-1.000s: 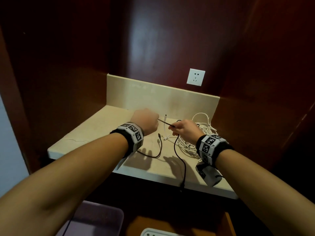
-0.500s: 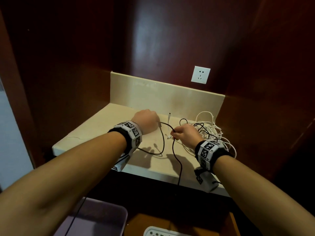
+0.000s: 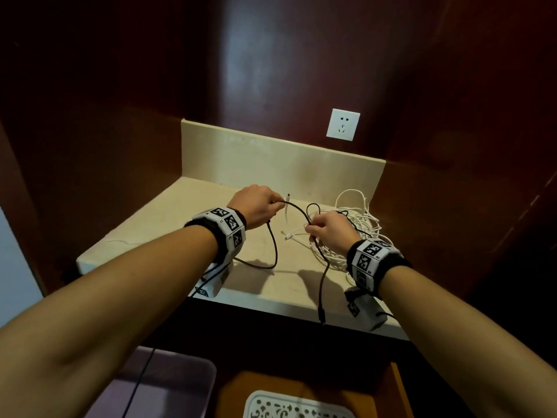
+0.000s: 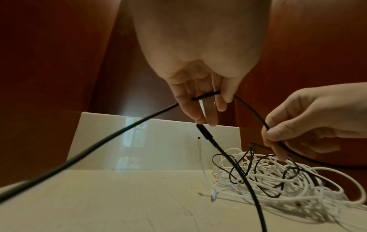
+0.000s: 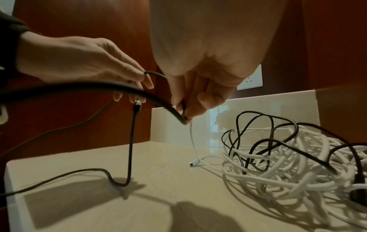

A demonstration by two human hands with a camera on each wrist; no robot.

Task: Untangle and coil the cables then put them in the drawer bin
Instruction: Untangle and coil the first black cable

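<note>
Here, black cable (image 3: 297, 211) arching sideways between hands, left hand (image 3: 256, 206) fingers curled round it, right hand (image 3: 330, 232) pinching it.

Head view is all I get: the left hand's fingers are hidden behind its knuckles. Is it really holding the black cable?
Observer: Yes. The left wrist view shows the left hand pinching the black cable between thumb and fingers.
Operator: Where is its plug?
Observer: The black plug sits right at the left hand's fingertips, and the cable drops from it to the counter.
Operator: And the right hand's grip?
Observer: The right wrist view shows the right hand pinching the same cable between thumb and fingertips, above the white tangle.
</note>
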